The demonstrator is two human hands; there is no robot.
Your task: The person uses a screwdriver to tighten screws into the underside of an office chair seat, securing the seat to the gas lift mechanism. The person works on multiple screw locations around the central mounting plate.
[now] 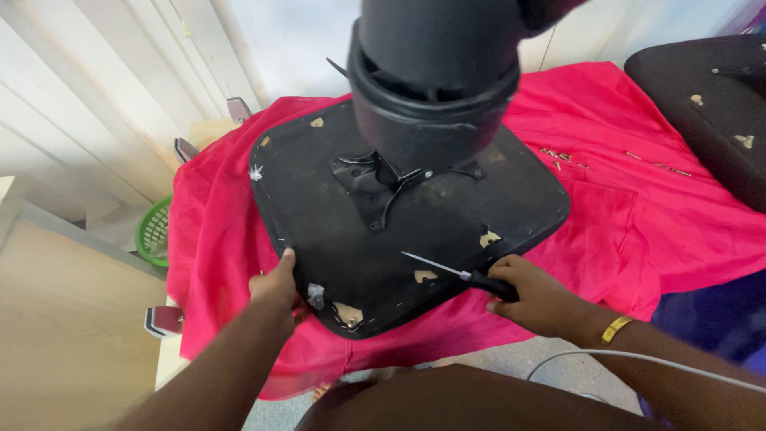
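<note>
Gripping a screwdriver (pixel 455 272), the right hand (pixel 536 299) is curling tight round its black handle, the blade lying flat on the upturned seat (pixel 415 215) near the front edge. The left hand (pixel 275 287) is clamping the seat's near-left rim, thumb on top. The seat is lying on a pink cloth (pixel 638 215), its black column (pixel 435 80) rising toward the camera. The risk: the blade could skid off the slick underside toward the left hand if pressure is going in at a slant.

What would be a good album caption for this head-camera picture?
Left hand steadies an upturned black chair seat on red cloth while the right hand holds a screwdriver at its edge.
</note>
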